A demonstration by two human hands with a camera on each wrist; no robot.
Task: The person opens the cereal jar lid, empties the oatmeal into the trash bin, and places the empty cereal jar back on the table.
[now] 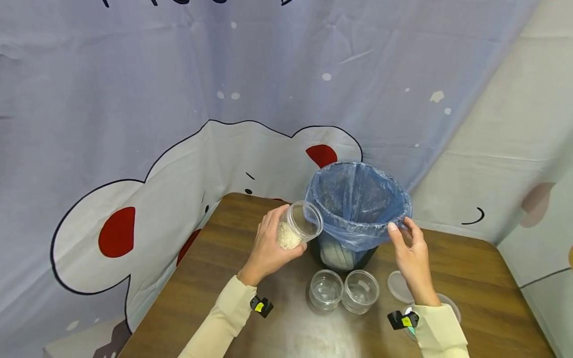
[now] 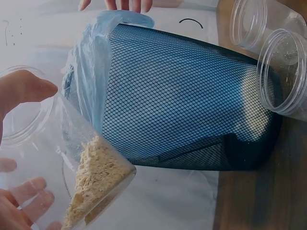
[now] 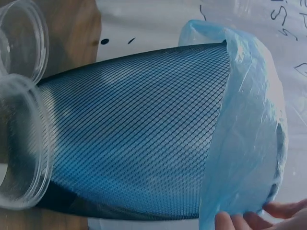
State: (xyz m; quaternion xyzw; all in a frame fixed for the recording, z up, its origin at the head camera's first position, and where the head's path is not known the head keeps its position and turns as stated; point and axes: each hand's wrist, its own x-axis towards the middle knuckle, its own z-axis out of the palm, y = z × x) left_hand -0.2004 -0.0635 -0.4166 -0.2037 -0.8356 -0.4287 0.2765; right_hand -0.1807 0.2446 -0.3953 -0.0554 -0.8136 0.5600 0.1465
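Note:
My left hand [image 1: 270, 246] grips a clear plastic jar [image 1: 309, 219], tilted with its mouth toward the bin. Pale flakes, like oats [image 2: 98, 175], lie piled in the jar's lower side in the left wrist view. At the right, my right hand [image 1: 414, 253] holds the rim of a dark mesh trash bin [image 2: 177, 96], thumb and fingers at the edge. A blue plastic bag [image 1: 353, 194] lines this bin and folds over its rim. The jar's mouth is beside the bin's left rim. Part of the right hand is cut off in the right wrist view.
Two open clear jars [image 1: 326, 291] stand side by side in front of the bin. Round clear lids [image 1: 400, 287] lie on the wooden table [image 1: 277, 323], partly under the right forearm. A printed cloth [image 1: 268, 74] hangs behind the table.

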